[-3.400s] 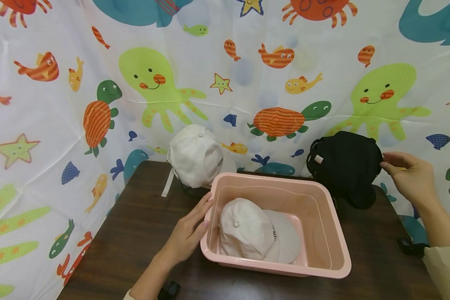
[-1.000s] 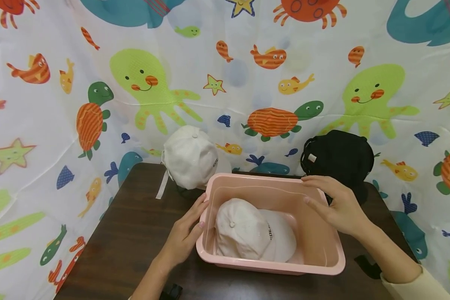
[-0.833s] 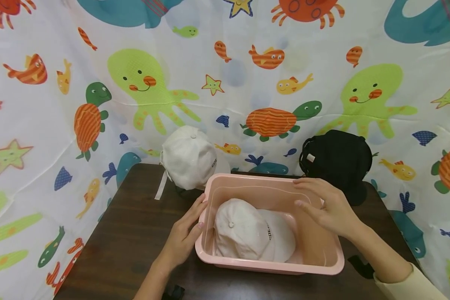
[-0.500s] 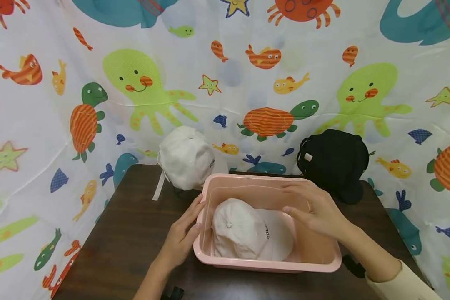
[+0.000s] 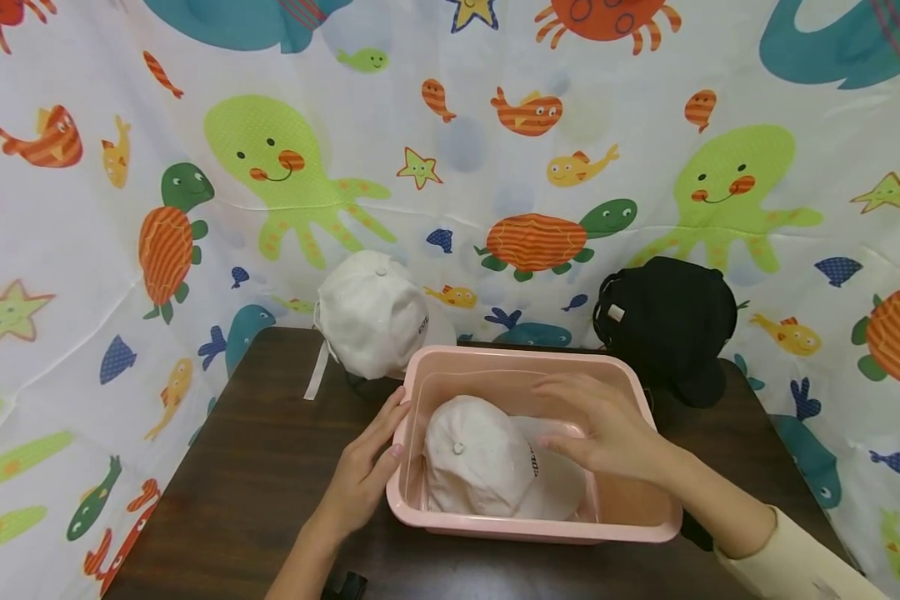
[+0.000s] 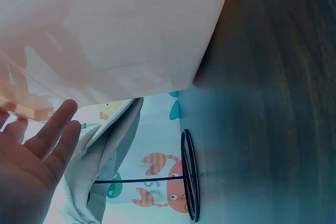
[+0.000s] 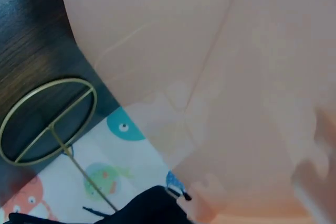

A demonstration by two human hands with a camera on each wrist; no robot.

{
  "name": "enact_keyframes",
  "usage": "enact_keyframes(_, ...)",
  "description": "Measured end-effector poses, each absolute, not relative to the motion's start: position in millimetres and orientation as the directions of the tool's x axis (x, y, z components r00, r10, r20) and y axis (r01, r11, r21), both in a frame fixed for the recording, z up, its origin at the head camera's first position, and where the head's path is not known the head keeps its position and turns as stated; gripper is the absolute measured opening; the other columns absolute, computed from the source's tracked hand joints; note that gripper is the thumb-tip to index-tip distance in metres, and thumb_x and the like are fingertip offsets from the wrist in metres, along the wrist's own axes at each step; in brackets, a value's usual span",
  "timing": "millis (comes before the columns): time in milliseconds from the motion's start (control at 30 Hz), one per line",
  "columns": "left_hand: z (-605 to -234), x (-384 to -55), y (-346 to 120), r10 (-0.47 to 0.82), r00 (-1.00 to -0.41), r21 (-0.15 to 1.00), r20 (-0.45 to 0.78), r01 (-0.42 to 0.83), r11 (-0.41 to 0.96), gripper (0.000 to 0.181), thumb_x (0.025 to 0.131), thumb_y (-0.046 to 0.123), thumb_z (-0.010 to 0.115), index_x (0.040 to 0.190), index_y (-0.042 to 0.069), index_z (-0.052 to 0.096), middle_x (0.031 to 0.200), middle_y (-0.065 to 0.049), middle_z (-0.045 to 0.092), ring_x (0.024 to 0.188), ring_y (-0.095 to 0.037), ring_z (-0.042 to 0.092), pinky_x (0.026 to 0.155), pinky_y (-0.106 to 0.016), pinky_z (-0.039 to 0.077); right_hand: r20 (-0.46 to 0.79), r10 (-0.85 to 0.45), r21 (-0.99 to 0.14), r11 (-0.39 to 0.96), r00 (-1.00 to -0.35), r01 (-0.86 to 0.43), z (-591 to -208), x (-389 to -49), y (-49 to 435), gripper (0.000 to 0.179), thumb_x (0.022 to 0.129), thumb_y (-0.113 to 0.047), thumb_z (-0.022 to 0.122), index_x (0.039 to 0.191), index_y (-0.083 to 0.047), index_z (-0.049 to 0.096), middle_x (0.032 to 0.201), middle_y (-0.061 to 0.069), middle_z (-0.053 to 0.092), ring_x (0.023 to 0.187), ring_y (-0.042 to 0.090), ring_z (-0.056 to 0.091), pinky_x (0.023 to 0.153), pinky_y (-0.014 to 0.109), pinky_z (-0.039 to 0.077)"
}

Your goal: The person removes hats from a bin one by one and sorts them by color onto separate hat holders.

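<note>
A pink plastic bin (image 5: 525, 528) stands on the dark wooden table, with a white baseball cap (image 5: 472, 457) lying inside toward its left end. My left hand (image 5: 360, 467) rests against the bin's left rim with fairly straight fingers; the left wrist view shows those fingers (image 6: 59, 124) from below, beside the bin wall. My right hand (image 5: 607, 425) hovers inside the bin's opening, over the cap's brim, fingers loosely bent and nothing between them. In the right wrist view the bin wall fills most of the picture, with blurred fingertips at the lower right.
Behind the bin's left corner a second white cap (image 5: 378, 315) sits on a black wire stand (image 6: 190, 176). A black cap (image 5: 667, 321) hangs at the back right, above a gold wire stand (image 7: 50, 124). A patterned sea-animal curtain (image 5: 330, 50) covers the wall behind.
My right hand let go of the black cap at the back right, then moved left and down into the bin over the white cap's brim. My left hand stays at the rim.
</note>
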State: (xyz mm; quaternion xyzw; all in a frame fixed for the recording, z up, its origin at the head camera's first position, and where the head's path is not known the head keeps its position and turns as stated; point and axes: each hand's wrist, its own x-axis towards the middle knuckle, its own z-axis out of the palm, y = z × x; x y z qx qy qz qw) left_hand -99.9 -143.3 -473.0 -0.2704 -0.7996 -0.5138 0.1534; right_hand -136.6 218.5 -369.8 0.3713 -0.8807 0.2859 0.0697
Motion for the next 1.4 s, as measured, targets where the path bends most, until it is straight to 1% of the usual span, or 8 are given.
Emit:
enact_keyframes(300,-472,-101,-145,0.288,-0.808,0.725,0.514,0.588,0.357,0.053,0.101,0.0,0.056,0.154,0.002,0.051,0.166,-0.012,0.039,0.153,-0.019,0.036,0.12,-0.02,0.026,0.218,-0.649,-0.434,0.605,-0.729,-0.668,-377,-135,202,0.06,0.084,-0.035,0.089,0.138,-0.021,0.067,0.141,-0.002,0.064,0.135,0.023,0.057,0.106,0.058,0.049)
enact_keyframes(400,-471,-101,-148,0.296,-0.803,0.707,0.517,0.595,0.382,0.053,0.101,0.002,0.057,0.154,0.003,0.051,0.166,-0.011,0.039,0.152,-0.02,0.039,0.12,-0.02,0.027,0.167,-0.648,-0.443,0.624,-0.743,-0.644,-380,-134,197,0.064,0.085,-0.041,0.088,0.14,-0.02,0.065,0.143,-0.004,0.063,0.135,0.023,0.056,0.108,0.057,0.048)
enact_keyframes(633,-468,-104,-151,0.32,-0.75,0.565,0.578,0.651,0.507,0.055,0.099,0.01,0.059,0.153,0.008,0.054,0.163,-0.006,0.046,0.145,-0.021,0.049,0.119,-0.019,0.029,0.069,-0.65,-0.468,0.649,-0.756,-0.6,-389,-136,191,0.074,0.086,-0.052,0.083,0.146,-0.016,0.06,0.146,-0.001,0.059,0.137,0.025,0.054,0.11,0.058,0.046)
enact_keyframes(833,-467,-105,-152,0.344,-0.714,0.482,0.609,0.678,0.555,0.051,0.104,0.02,0.053,0.154,0.008,0.053,0.163,-0.006,0.046,0.143,-0.021,0.052,0.117,-0.025,0.035,0.019,-0.655,-0.474,0.659,-0.755,-0.584,-396,-137,187,0.078,0.083,-0.055,0.084,0.145,-0.016,0.059,0.146,-0.001,0.059,0.136,0.024,0.053,0.112,0.056,0.045)
enact_keyframes(967,-466,-105,-152,0.352,-0.719,0.482,0.6,0.675,0.558,0.052,0.104,0.02,0.053,0.154,0.008,0.053,0.164,-0.005,0.044,0.143,-0.021,0.051,0.118,-0.023,0.033,0.005,-0.667,-0.463,0.659,-0.745,-0.593,-400,-138,186,0.08,0.082,-0.058,0.084,0.145,-0.015,0.058,0.146,0.0,0.058,0.135,0.023,0.053,0.112,0.053,0.045)
enact_keyframes(1067,-467,-104,-152,0.355,-0.725,0.492,0.59,0.672,0.554,0.054,0.102,0.018,0.055,0.154,0.008,0.052,0.164,-0.005,0.043,0.144,-0.021,0.05,0.119,-0.019,0.029,0.001,-0.677,-0.461,0.653,-0.736,-0.601,-402,-138,185,0.079,0.082,-0.057,0.085,0.143,-0.015,0.059,0.145,-0.001,0.059,0.133,0.021,0.054,0.111,0.051,0.046)
enact_keyframes(1167,-468,-104,-152,0.351,-0.726,0.501,0.592,0.672,0.545,0.054,0.101,0.016,0.057,0.154,0.008,0.052,0.164,-0.006,0.044,0.144,-0.022,0.05,0.119,-0.018,0.028,0.002,-0.687,-0.449,0.649,-0.727,-0.614,-404,-138,183,0.078,0.081,-0.056,0.086,0.142,-0.014,0.06,0.143,-0.002,0.059,0.131,0.02,0.055,0.109,0.049,0.048)
enact_keyframes(1400,-465,-102,-150,0.334,-0.785,0.622,0.522,0.618,0.481,0.057,0.099,0.007,0.059,0.156,0.008,0.05,0.166,-0.007,0.041,0.148,-0.019,0.044,0.119,-0.018,0.028,-0.017,-0.679,-0.43,0.668,-0.734,-0.608,-407,-137,178,0.078,0.08,-0.049,0.09,0.143,-0.013,0.06,0.142,0.001,0.058,0.128,0.02,0.057,0.106,0.048,0.05)
